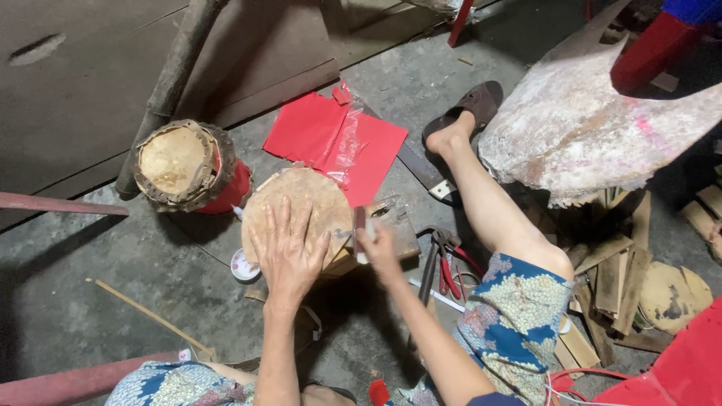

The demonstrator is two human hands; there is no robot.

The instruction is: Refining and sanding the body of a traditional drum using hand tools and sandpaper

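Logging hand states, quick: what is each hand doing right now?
Left hand: open, fingers spread, palm flat on the round skin disc.
Right hand: closed around a small tool at the disc's edge.

From my feed I see a grey concrete floor [98, 278], stained and scuffed, lit evenly by soft daylight with weak shadows. Along the top left lies a large flat brown board [83, 83], with a rough wooden pole [169, 83] leaning across it. A red bar [60, 204] juts in from the left edge. On the right, a big pale, mottled sheet [587, 128] (its edges ragged) rests over a heap of scrap wood pieces [613, 278]. Red plastic furniture [688, 368] shows in the lower right corner, and a red leg [650, 49] at the upper right.
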